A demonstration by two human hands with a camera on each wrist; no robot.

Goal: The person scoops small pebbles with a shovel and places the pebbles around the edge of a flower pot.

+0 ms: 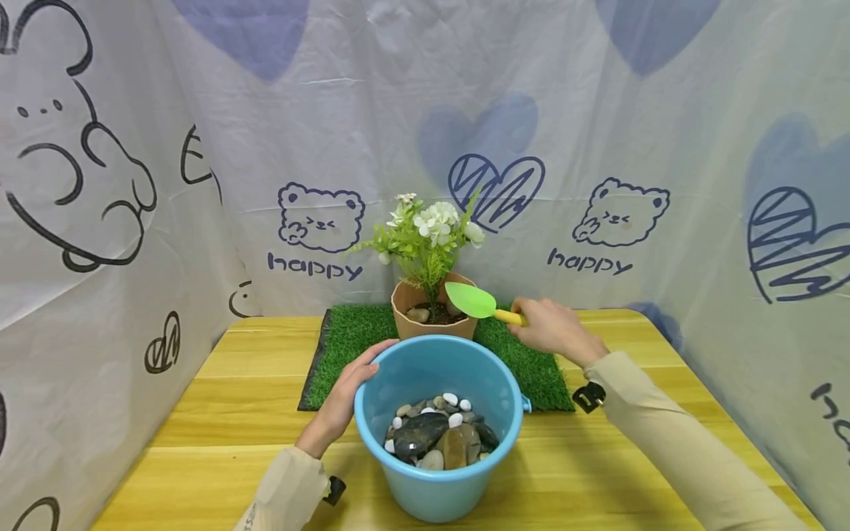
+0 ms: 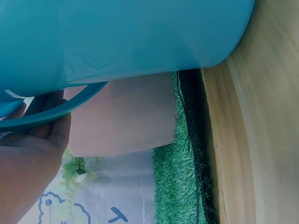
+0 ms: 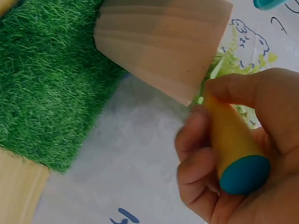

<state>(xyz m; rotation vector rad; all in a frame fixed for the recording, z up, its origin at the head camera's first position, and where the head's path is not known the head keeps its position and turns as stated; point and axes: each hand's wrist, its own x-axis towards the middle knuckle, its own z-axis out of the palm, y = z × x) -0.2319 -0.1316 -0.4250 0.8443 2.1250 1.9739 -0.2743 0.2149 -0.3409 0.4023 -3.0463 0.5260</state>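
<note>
A blue bucket (image 1: 443, 476) stands at the table's front, with grey, brown and white stones (image 1: 425, 435) inside. My left hand (image 1: 348, 391) grips its left rim, thumb over the edge; in the left wrist view the fingers pass behind the bucket's blue handle (image 2: 60, 111). Behind the bucket is a light brown flowerpot (image 1: 432, 330) with a white-flowered plant (image 1: 434, 228), dark soil and a few stones. My right hand (image 1: 554, 328) holds a small trowel by its yellow handle (image 3: 233, 135). The green trowel blade (image 1: 470, 299) is over the pot's right side, tip pointing left.
Under the pot lies a green artificial-grass mat (image 1: 358, 332) on the wooden table (image 1: 219, 413). A white printed curtain (image 1: 398, 88) encloses the back and both sides. Black straps (image 1: 589, 397) are at the wrists.
</note>
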